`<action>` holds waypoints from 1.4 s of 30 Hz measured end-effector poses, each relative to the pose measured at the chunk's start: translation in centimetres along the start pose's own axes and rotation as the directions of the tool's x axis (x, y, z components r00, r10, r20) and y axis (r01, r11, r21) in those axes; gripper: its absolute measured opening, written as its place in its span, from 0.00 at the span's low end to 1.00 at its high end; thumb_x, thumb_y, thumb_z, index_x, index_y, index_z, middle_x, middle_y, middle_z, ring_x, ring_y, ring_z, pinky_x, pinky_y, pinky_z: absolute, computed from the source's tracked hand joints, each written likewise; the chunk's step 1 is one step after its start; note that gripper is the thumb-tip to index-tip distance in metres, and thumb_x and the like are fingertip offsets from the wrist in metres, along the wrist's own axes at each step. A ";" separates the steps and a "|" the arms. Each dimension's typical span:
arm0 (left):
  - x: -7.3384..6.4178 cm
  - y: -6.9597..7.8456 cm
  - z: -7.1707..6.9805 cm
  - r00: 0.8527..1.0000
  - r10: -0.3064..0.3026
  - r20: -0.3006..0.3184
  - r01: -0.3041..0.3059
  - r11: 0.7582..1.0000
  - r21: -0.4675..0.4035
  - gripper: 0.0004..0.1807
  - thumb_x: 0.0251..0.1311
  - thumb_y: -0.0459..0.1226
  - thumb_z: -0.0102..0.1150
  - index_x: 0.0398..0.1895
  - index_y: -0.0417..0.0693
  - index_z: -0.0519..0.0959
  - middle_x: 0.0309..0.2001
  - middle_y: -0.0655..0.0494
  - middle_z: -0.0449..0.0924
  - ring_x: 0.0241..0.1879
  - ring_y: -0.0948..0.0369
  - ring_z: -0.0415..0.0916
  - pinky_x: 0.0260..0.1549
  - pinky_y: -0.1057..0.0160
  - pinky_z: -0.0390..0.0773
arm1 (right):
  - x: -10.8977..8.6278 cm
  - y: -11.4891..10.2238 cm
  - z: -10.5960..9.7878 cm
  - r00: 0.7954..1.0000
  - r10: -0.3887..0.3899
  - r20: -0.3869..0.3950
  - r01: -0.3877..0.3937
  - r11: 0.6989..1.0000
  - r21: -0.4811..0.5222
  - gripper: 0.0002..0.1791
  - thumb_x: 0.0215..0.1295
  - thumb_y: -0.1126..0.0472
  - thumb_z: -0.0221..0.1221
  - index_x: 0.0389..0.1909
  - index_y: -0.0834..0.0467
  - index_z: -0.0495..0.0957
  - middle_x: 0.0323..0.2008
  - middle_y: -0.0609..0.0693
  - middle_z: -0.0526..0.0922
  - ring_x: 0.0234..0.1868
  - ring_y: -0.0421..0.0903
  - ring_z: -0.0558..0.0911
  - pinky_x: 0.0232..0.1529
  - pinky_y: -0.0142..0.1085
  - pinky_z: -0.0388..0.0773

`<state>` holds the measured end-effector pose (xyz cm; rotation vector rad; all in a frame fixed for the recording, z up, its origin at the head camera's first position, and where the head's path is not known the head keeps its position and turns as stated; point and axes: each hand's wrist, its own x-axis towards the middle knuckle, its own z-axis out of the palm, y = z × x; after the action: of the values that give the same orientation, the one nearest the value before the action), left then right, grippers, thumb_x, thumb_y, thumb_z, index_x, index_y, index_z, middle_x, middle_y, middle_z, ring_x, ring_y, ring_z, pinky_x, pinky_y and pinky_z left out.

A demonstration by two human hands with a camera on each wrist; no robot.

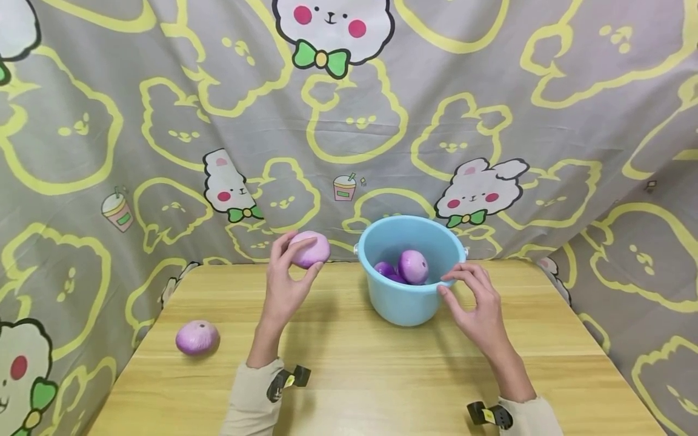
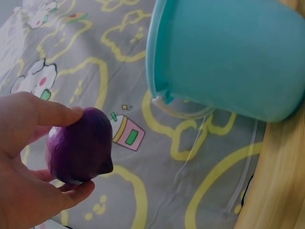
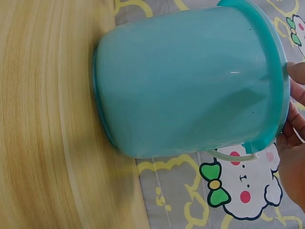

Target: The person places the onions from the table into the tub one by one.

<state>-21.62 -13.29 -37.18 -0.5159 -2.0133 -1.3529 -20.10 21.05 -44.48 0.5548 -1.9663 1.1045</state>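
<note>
My left hand (image 1: 286, 290) grips a purple onion (image 1: 312, 249) above the table, left of a light blue bucket (image 1: 406, 306). Seen from the left wrist, the same onion (image 2: 81, 145) has a pointed tip and sits between thumb and fingers. My right hand (image 1: 480, 306) pinches the bucket's right front rim; the right wrist view has its fingers (image 3: 296, 124) at the rim of the bucket (image 3: 186, 86). Inside the bucket lie several purple onions, a paler one (image 1: 413, 267) on top. Another onion (image 1: 197, 337) lies on the table at the left.
The wooden table (image 1: 371, 387) runs back to a grey cartoon-print cloth (image 1: 360, 139) that hangs behind and at both sides. A pale bucket handle (image 2: 183, 110) hangs down behind the bucket.
</note>
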 end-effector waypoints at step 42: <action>0.1 -2.0 4.4 0.992 0.073 0.107 -0.066 0.996 -0.064 0.23 0.57 0.33 0.76 0.57 0.50 0.84 0.68 0.40 0.67 0.67 0.51 0.66 0.63 0.49 0.74 | 1.3 -4.4 -0.2 0.999 0.041 0.020 -0.041 0.999 0.006 0.13 0.52 0.81 0.69 0.38 0.70 0.82 0.44 0.67 0.79 0.53 0.63 0.73 0.64 0.28 0.64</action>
<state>-24.25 -10.04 -39.57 -0.6947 -2.0261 -1.3735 -17.77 18.92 -41.14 0.5329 -1.9993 1.1347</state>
